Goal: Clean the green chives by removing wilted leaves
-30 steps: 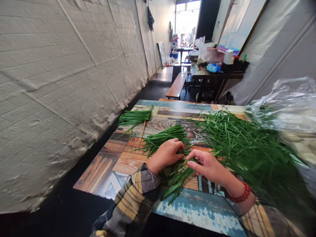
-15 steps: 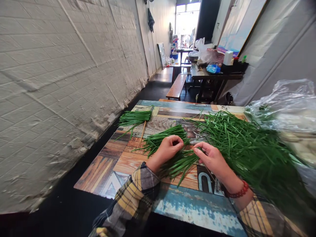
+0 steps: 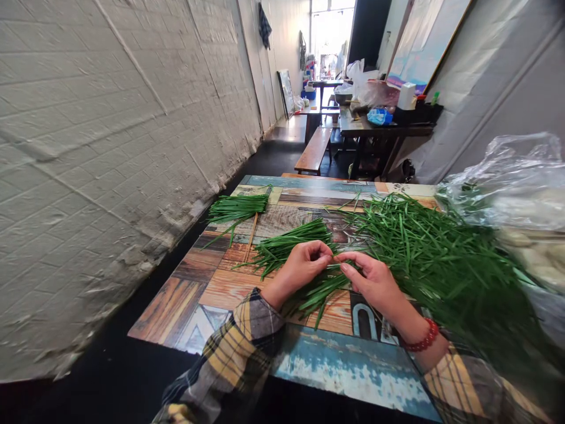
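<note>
My left hand [image 3: 300, 268] is closed in a pinch above the table, its fingertips meeting those of my right hand. What it pinches is too small to make out. My right hand [image 3: 375, 285], with a red bead bracelet at the wrist, has its thumb and forefinger closed on the ends of some garlic chives [image 3: 320, 294], whose leaves fan out below my left hand. Just beyond the left hand lies a neat bunch of garlic chives [image 3: 295, 241]. Farther left is another bunch [image 3: 238, 206], with thin wooden skewers [image 3: 251, 238] sticking out towards me.
A large loose heap of garlic chives [image 3: 424, 253] covers the table's right side. Behind it, a clear plastic bag [image 3: 507, 182] holds more greens. The patchwork-patterned table [image 3: 353, 368] runs close to a white brick-patterned wall [image 3: 110, 147]. Beyond stand a bench [image 3: 314, 150] and a cluttered dark table [image 3: 375, 131].
My right hand has moved left, and its fingertips now meet those of my left hand. The view has shifted slightly. The bunches lie as before.
</note>
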Tool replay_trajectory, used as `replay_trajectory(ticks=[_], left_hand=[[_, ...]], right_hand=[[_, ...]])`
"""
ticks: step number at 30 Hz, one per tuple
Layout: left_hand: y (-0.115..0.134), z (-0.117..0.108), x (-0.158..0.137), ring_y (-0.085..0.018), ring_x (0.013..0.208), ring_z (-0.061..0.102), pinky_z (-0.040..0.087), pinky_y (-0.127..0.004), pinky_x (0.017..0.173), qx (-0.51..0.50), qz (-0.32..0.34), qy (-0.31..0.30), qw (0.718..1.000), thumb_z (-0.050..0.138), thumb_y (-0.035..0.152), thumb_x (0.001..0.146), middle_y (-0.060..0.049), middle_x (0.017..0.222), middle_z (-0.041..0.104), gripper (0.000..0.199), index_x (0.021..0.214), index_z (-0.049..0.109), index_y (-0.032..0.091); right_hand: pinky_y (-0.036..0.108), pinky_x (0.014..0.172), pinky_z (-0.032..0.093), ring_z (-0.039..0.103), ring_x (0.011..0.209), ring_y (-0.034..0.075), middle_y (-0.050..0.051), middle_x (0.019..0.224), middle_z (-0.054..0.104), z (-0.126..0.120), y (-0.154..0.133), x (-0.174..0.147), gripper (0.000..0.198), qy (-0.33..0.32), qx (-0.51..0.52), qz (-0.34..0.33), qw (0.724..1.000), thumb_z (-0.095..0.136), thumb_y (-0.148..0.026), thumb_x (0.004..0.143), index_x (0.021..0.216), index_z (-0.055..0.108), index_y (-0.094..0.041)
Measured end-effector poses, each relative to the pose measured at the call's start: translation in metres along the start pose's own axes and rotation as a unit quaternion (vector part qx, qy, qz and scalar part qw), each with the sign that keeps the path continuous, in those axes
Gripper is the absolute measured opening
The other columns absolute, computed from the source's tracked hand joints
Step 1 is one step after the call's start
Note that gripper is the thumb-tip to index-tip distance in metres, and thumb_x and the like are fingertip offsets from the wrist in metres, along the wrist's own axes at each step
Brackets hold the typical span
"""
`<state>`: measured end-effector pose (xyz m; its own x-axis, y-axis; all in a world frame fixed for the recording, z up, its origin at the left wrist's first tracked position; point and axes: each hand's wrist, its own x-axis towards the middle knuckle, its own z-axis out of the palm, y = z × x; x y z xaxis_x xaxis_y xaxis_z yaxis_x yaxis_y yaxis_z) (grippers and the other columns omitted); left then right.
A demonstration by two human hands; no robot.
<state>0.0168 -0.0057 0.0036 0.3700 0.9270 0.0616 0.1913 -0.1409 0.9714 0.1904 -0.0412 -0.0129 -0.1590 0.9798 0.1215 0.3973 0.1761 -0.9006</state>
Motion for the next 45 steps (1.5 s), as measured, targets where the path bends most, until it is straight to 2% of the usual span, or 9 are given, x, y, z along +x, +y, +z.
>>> replay_trajectory(ticks=[15,20,26,32,35,39,45], left_hand=[[-0.003,0.0,0.001,-0.006,0.056,0.042,0.031,-0.018,0.053,-0.012,0.006,0.013,1.0,0.058,0.02,0.072,0.002,0.063,0.053,0.011,0.074,0.062,0.011],[-0.005,0.001,0.001,-0.007,0.057,0.046,0.033,-0.018,0.053,0.022,0.032,0.017,0.999,0.057,0.019,0.073,0.001,0.063,0.056,0.01,0.074,0.063,0.011],[-0.005,0.002,0.0,-0.008,0.058,0.048,0.035,-0.019,0.054,0.091,0.072,0.02,0.993,0.054,0.016,0.076,0.0,0.063,0.058,0.012,0.075,0.065,0.011],[-0.009,0.002,-0.001,-0.009,0.061,0.051,0.037,-0.02,0.058,0.156,0.12,0.027,0.98,0.052,0.012,0.078,0.0,0.067,0.061,0.013,0.077,0.065,0.013],[-0.011,0.001,-0.002,-0.01,0.064,0.053,0.039,-0.02,0.06,0.177,0.129,0.031,0.975,0.052,0.011,0.078,-0.001,0.071,0.063,0.013,0.08,0.066,0.014],[-0.01,0.001,-0.002,-0.011,0.066,0.054,0.04,-0.022,0.063,0.195,0.137,0.028,0.971,0.051,0.01,0.078,-0.001,0.073,0.064,0.015,0.08,0.066,0.014],[-0.009,0.001,-0.002,-0.011,0.065,0.053,0.038,-0.021,0.062,0.18,0.125,0.03,0.975,0.051,0.011,0.078,0.0,0.07,0.061,0.013,0.078,0.064,0.014]], right_hand=[[0.025,0.048,0.04,0.048,0.046,0.01,0.003,0.082,0.069,0.001,0.002,0.001,0.026,0.005,0.001,-0.002,1.0,0.052,-0.033,0.085,0.097,0.07,-0.018],[0.025,0.046,0.039,0.046,0.044,0.01,0.002,0.074,0.068,0.0,0.0,0.001,0.027,0.004,-0.007,0.0,1.0,0.052,-0.033,0.083,0.096,0.07,-0.018],[0.025,0.049,0.041,0.051,0.049,0.011,0.004,0.084,0.07,0.0,-0.001,0.002,0.027,0.002,0.0,0.003,1.0,0.052,-0.033,0.083,0.097,0.069,-0.017],[0.024,0.048,0.04,0.05,0.049,0.011,0.003,0.079,0.067,0.0,0.002,0.003,0.026,-0.003,0.0,0.007,1.0,0.051,-0.033,0.084,0.097,0.068,-0.017],[0.024,0.048,0.039,0.048,0.049,0.01,0.0,0.073,0.062,0.001,0.004,0.003,0.033,0.004,0.008,0.011,1.0,0.053,-0.032,0.083,0.11,0.063,-0.016],[0.022,0.048,0.037,0.044,0.047,0.009,-0.006,0.063,0.049,0.002,0.006,0.002,0.051,0.002,0.027,0.012,1.0,0.052,-0.03,0.085,0.134,0.047,-0.02],[0.021,0.048,0.036,0.043,0.047,0.008,-0.005,0.064,0.051,0.001,0.006,0.002,0.036,-0.013,0.041,0.016,0.999,0.052,-0.03,0.085,0.119,0.056,-0.019]])
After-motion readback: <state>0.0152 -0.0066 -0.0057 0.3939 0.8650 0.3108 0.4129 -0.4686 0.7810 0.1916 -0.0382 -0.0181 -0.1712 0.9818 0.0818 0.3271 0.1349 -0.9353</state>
